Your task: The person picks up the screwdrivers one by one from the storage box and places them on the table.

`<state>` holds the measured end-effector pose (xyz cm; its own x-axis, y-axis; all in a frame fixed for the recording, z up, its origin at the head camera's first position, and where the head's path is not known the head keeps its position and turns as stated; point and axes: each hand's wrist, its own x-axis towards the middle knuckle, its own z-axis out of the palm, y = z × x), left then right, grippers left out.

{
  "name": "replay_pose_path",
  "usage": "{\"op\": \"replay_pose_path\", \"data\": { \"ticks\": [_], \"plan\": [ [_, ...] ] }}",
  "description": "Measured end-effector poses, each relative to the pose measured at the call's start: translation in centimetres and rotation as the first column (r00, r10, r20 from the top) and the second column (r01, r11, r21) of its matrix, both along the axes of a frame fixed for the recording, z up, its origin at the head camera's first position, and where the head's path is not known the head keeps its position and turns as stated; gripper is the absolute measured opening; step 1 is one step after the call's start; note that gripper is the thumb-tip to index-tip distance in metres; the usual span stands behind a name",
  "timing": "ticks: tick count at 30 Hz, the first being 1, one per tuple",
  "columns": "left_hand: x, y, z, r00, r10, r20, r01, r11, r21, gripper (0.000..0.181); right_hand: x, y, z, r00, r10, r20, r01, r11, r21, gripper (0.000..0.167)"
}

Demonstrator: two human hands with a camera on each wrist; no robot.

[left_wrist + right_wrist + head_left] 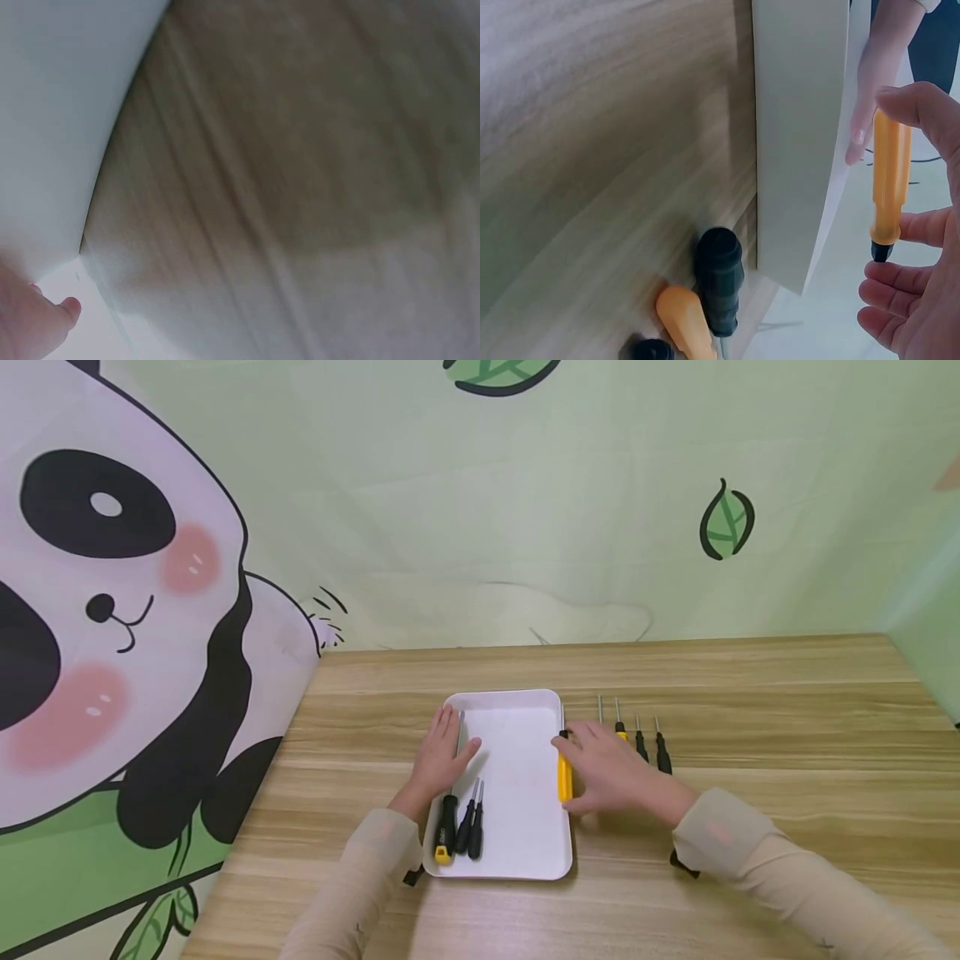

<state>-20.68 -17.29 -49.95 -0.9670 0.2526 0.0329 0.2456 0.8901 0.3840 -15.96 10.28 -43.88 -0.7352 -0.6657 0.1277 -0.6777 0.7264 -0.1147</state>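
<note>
A white tray lies on the wooden table, holding a large black screwdriver with a yellow end and two small black screwdrivers along its left side. My left hand rests at the tray's left rim, fingers extended and thumb over the inside; part of it shows at the lower left of the left wrist view. With my right hand I hold a yellow-handled screwdriver by its handle, between thumb and fingers, at the tray's right rim. The right wrist view shows that yellow handle raised beside the tray wall.
Right of the tray, several screwdrivers lie in a row, partly behind my right hand, including a black one at the far end. A printed panda backdrop stands behind the table. A black object shows beside the right sleeve.
</note>
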Motion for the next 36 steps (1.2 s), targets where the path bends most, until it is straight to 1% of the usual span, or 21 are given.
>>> {"op": "replay_pose_path", "data": {
  "ticks": [9,15,20,23,28,33,36],
  "plan": [
    [-0.1,0.0,-0.2,1.0,0.0,0.002,0.0,1.0,-0.001,0.071,-0.5,1.2,0.7,0.999,-0.036,0.04,0.037,0.999,-0.011,0.08],
    [-0.2,0.0,-0.2,1.0,0.003,0.002,-0.003,1.0,-0.001,0.071,-0.8,2.1,1.1,0.998,-0.042,0.048,0.045,0.998,-0.053,0.08],
    [-0.2,0.0,-0.2,1.0,0.003,0.008,-0.003,1.0,-0.002,0.072,-1.1,3.0,0.7,0.999,-0.035,0.001,0.035,0.998,-0.055,0.079],
    [-0.2,0.0,-0.2,1.0,0.006,0.016,-0.006,1.0,-0.005,0.072,-1.3,3.6,0.3,0.999,-0.038,-0.003,0.038,0.998,-0.048,0.079],
    [-0.2,0.0,-0.2,1.0,0.006,0.005,-0.006,1.0,-0.008,0.071,-1.4,4.6,0.1,0.997,-0.065,0.038,0.066,0.997,-0.032,0.081],
    [-0.2,0.0,-0.3,1.0,0.006,-0.003,-0.006,1.0,-0.013,0.071,-1.5,5.3,0.0,0.995,-0.083,0.048,0.084,0.996,-0.014,0.084],
    [-0.2,0.0,-0.3,1.0,0.011,0.004,-0.011,1.0,-0.011,0.071,-1.6,5.6,-0.3,0.995,-0.089,0.051,0.089,0.996,-0.007,0.084]
  ]
}}
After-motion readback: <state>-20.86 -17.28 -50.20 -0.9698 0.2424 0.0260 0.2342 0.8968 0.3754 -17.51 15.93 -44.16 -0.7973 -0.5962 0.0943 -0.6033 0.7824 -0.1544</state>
